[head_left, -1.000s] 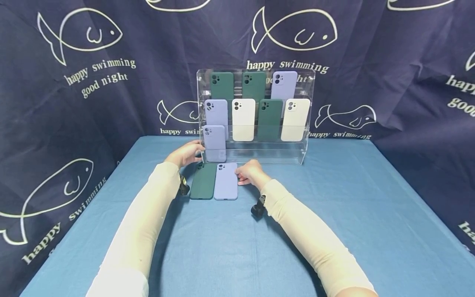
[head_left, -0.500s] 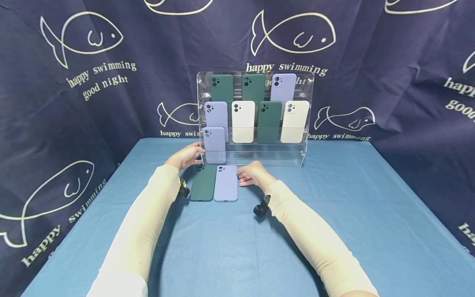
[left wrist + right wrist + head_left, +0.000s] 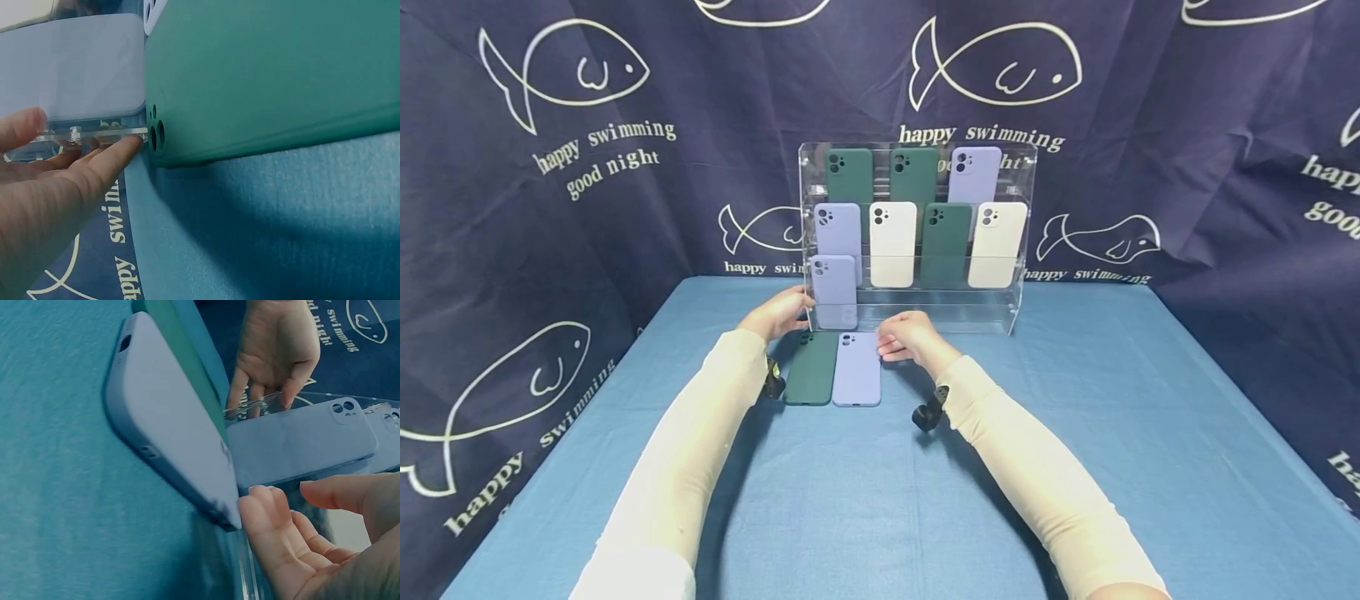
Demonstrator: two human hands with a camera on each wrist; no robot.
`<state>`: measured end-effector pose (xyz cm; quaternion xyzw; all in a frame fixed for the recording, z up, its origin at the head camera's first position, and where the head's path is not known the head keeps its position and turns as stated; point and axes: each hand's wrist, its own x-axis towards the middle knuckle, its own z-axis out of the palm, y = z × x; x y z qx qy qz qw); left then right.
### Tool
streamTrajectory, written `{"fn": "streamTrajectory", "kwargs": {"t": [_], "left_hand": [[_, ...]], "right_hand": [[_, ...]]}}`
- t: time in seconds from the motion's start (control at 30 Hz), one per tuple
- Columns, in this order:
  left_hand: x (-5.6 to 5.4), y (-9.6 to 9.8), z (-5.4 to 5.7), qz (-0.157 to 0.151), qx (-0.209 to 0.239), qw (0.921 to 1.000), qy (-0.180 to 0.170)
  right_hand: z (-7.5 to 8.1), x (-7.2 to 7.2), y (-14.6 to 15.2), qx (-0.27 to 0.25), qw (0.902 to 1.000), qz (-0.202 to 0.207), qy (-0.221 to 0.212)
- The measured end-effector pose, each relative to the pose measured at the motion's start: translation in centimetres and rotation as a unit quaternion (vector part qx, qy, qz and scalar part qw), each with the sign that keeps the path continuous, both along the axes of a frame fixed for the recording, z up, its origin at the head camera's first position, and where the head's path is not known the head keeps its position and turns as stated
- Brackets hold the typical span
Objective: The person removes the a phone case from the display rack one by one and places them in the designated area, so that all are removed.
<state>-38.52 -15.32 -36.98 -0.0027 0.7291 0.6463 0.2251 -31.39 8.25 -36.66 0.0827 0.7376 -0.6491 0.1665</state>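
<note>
My left hand (image 3: 777,313) grips the left side panel of a clear acrylic display stand (image 3: 942,317). In the left wrist view, its thumb and fingers (image 3: 109,159) lie on either side of the panel's edge. Flat on the table before the stand are a green phone case (image 3: 811,372) and, beside it, a lavender phone case (image 3: 857,375). My right hand (image 3: 916,337) is at the lavender case's far right corner. The right wrist view shows that hand's fingertips (image 3: 265,497) right by the case's end, thumb apart and nothing between. Another lavender case (image 3: 834,290) stands in the lowest tier, at the left.
On the middle tier stand a lavender case (image 3: 837,225), two white cases (image 3: 892,242) and a green case (image 3: 946,242). Two green cases (image 3: 849,173) and a lavender case (image 3: 974,173) fill the top tier. Dark fish-print cloth (image 3: 880,75) hangs behind the blue-covered table (image 3: 1112,417).
My right hand has shifted from the lavender case's right side toward its far corner, nearer the stand. My left hand stays on the stand's side, and the cases keep their places.
</note>
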Motion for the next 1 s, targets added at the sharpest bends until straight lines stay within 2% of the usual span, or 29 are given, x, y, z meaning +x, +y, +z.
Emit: {"fn": "streamTrajectory", "kwargs": {"t": [0.17, 0.37, 0.57, 0.73, 1.0], "left_hand": [[-0.1, 0.3, 0.1, 0.01, -0.001, 0.9999, 0.001], [-0.1, 0.2, 0.1, 0.029, -0.014, 0.9995, 0.004], [-0.2, 0.2, 0.2, 0.038, -0.014, 0.999, 0.016], [-0.3, 0.5, 0.4, 0.038, -0.012, 0.9989, 0.026], [0.1, 0.6, 0.1, 0.033, 0.017, 0.9993, 0.012]], "right_hand": [[1.0, -0.3, -0.2, -0.003, 0.9995, -0.008, 0.03], [1.4, -1.0, -0.8, -0.015, 0.9978, -0.025, 0.06], [2.4, -1.5, -1.7, -0.047, 0.9924, -0.035, 0.108], [3.4, -2.2, -2.1, -0.059, 0.9863, -0.062, 0.141], [3.5, -3.4, -2.2, -0.055, 0.9859, -0.075, 0.139]]}}
